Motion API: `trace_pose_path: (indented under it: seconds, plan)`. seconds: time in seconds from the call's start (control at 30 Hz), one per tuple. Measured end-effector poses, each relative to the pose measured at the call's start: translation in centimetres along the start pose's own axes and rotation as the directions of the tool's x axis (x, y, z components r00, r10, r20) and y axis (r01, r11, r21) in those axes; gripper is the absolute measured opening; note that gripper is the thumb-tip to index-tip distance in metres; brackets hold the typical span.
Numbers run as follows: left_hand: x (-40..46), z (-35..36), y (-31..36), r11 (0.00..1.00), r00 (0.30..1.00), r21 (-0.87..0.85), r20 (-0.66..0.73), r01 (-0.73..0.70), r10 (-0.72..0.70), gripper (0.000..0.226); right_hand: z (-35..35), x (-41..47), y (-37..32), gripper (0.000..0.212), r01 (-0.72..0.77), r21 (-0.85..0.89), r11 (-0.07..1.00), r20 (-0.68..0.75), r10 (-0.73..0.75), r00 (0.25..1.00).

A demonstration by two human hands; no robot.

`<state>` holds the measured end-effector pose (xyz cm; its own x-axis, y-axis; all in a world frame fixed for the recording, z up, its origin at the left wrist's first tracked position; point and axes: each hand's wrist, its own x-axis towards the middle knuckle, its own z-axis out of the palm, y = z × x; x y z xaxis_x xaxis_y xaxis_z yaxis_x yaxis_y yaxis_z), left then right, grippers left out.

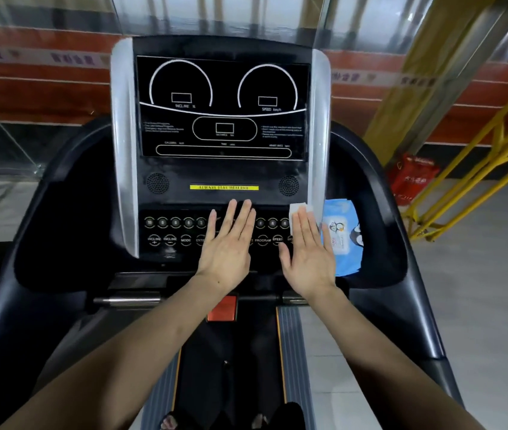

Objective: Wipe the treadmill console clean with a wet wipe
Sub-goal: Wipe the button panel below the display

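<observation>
Console (221, 181): wipe (300, 209) under right hand's (308, 259) fingertips.

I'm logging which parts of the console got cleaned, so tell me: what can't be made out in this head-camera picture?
- Buttons in the middle of the keypad: covered by the left hand.
- Most of the wet wipe: under the right hand; only a white corner shows.
- Wipe pack label: partly behind the right hand, print too small.
- Small print on the display panel: too small to read.
- Dirt or wetness on the console: not discernible.
</observation>
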<state>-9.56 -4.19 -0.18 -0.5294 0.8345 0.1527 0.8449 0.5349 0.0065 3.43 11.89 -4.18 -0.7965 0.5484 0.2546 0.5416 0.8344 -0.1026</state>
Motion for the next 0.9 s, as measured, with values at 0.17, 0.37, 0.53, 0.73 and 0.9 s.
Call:
trace_pose_path:
  seconds: [0.17, 0.37, 0.53, 0.73, 0.9]
  plan:
    - [-0.1, 0.1, 0.8, 0.999, 0.999, 0.014, 0.016, 0.037, -0.037, 0.092, 1.0, -1.6, -0.4, 0.072, -0.013, 0.074, 0.997, -0.055, 0.017, 0.998]
    - [0.0, 0.0, 0.8, 0.999, 0.999, 0.018, 0.022, 0.031, -0.032, 0.091, 1.8, -2.7, -1.0, 0.07, -0.038, 0.14, 0.989, -0.06, 0.047, 0.997]
    - [-0.5, 0.3, -0.6, 1.0, 1.0, 0.008, -0.01, 0.002, -0.002, 0.088, 2.0, -2.4, -3.6, 0.069, -0.035, 0.172, 0.985, -0.026, 0.04, 0.999]
    - [-3.2, 0.7, -5.4, 0.998, 0.998, -0.013, -0.005, 0.058, -0.058, 0.088, 2.5, -2.1, -8.3, 0.069, -0.021, 0.188, 0.982, 0.019, 0.018, 1.0]
    - [-6.3, 1.4, -11.5, 0.989, 0.989, -0.02, -0.002, 0.149, -0.149, 0.089, 2.7, -1.5, -13.1, 0.068, 0.038, 0.192, 0.981, 0.057, -0.049, 0.997]
